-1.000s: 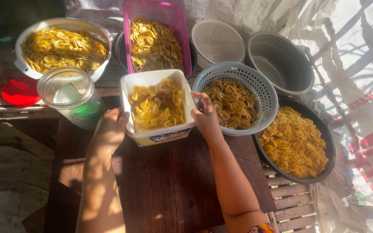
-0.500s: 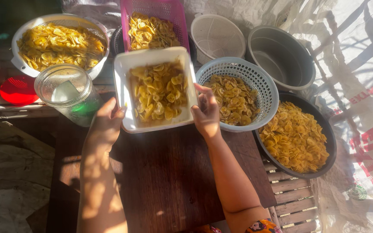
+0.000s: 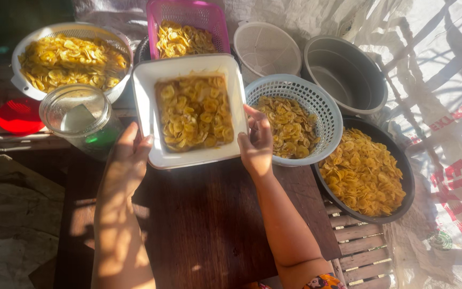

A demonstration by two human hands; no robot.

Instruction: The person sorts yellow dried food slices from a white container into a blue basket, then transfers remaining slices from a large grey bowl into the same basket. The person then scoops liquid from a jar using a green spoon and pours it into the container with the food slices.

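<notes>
Nearest, above the dark wooden table (image 3: 204, 230), the left hand (image 3: 126, 160) and right hand (image 3: 256, 142) clasp opposite sides of a white square tub (image 3: 146, 91) of yellow chips, fingers curled on its rim. Beyond sit a blue basket (image 3: 324, 109) and pink basket (image 3: 212, 18).

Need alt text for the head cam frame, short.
Two bare hands, left hand and right hand, hold a white square tub of yellow chips above a dark wooden table, with chip-filled baskets and bowls around it.
</notes>
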